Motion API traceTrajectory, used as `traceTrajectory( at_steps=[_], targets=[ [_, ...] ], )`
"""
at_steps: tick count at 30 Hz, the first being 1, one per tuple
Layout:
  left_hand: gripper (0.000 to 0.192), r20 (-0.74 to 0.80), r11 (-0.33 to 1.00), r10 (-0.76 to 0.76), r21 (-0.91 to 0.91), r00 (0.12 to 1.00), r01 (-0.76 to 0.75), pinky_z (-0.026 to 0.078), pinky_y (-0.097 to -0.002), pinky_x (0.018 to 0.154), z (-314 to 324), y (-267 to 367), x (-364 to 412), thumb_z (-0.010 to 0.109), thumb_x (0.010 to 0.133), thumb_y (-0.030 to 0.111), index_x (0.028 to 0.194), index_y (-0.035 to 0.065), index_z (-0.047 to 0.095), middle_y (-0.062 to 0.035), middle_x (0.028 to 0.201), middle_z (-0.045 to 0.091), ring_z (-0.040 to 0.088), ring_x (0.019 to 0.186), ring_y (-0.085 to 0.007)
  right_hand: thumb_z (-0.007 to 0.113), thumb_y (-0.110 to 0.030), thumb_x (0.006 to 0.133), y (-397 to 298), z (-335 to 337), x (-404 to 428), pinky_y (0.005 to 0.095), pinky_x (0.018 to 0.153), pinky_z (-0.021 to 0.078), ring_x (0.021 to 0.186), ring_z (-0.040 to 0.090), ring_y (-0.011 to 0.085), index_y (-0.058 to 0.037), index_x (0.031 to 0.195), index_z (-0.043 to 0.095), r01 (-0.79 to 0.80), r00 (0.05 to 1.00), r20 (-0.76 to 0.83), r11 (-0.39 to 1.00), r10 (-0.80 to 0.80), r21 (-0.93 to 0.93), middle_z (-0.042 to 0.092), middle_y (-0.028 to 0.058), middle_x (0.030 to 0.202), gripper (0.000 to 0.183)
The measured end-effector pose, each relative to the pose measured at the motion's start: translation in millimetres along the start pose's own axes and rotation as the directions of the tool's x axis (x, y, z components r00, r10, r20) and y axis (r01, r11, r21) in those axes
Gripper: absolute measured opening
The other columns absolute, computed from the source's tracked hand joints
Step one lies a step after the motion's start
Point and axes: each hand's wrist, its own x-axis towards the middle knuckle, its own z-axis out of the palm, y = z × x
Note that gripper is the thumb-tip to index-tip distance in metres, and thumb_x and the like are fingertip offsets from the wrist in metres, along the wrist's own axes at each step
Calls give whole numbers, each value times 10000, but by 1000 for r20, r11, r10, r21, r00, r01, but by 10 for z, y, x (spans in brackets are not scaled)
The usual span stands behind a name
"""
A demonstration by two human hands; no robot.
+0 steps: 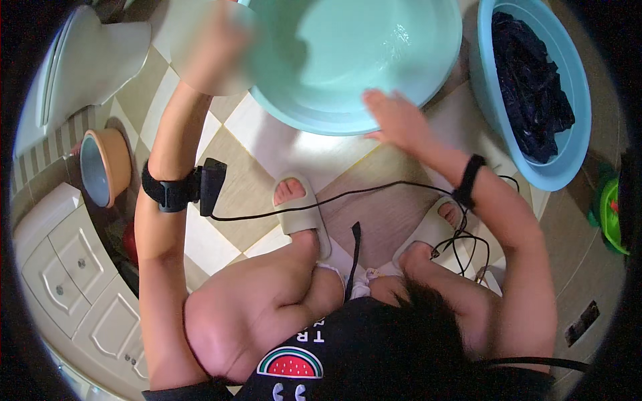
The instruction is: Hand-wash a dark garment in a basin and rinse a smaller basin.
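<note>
A large pale turquoise plastic basin is before me at the top of the view, partly cut off by its edge. My right hand grips its near right rim, fingers over the inside and thumb outside. My left hand is at the basin's left side, blurred, so its grasp is not visible. Bright glints show inside the basin; how much water it holds is unclear. To its right, a blue plastic tub contains a dark crumpled cloth.
A black cable runs from a device on my left forearm across my slippered feet. At left are a white toilet, an orange bucket and a white cabinet. A green basin sits far right.
</note>
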Motion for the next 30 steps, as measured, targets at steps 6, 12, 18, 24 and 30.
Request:
traceTrajectory(
  at_steps=[6, 12, 18, 24, 30],
  targets=[
    [555, -41, 986, -163, 40, 986, 165, 429, -275, 701, 97, 300, -29, 497, 713, -69, 1241, 58, 381, -107, 1003, 542, 520, 911, -182, 583, -251, 735, 457, -108, -32, 442, 1011, 288, 1188, 412, 268, -1, 1230, 407, -63, 998, -21, 913, 60, -402, 444, 165, 1261, 582],
    [556, -151, 999, -26, -30, 988, 22, 409, -316, 843, 233, 511, -77, 482, 709, -68, 1248, 24, 382, -156, 1192, 480, 472, 1066, -224, 539, -147, 743, 205, 70, 11, 421, 973, 348, 1153, 446, 288, -21, 1217, 426, 80, 989, -112, 984, -99, -156, 466, 173, 1235, 503],
    [805, -246, 978, 206, 44, 947, -202, 340, -339, 960, 367, -10, -4, 696, 741, 224, 1332, -25, 208, -166, 1264, 406, 411, 1150, -236, 568, -141, 749, -292, -206, 444, 376, 873, 434, 1076, 511, 288, -78, 1253, 394, -2, 966, -257, 993, 34, 121, 490, 138, 1215, 537],
    [738, -341, 968, 225, -26, 913, -249, 300, -330, 995, 570, -44, -139, 598, 752, 45, 1361, 22, 182, -161, 1344, 292, 352, 1206, -245, 571, -106, 776, -857, -515, 836, 390, 811, 464, 1055, 497, 339, -91, 1308, 308, 0, 913, -341, 836, 224, 549, 432, 145, 1270, 594],
    [688, -321, 932, 332, -34, 887, -361, 264, -310, 1019, 433, 17, -28, 419, 679, -99, 1341, 18, 273, -127, 1347, 334, 367, 1216, -229, 543, -153, 820, -900, -585, 816, 412, 822, 456, 1066, 486, 341, -25, 1306, 287, 190, 883, -449, 767, 140, 613, 405, 155, 1294, 563]
  ],
)
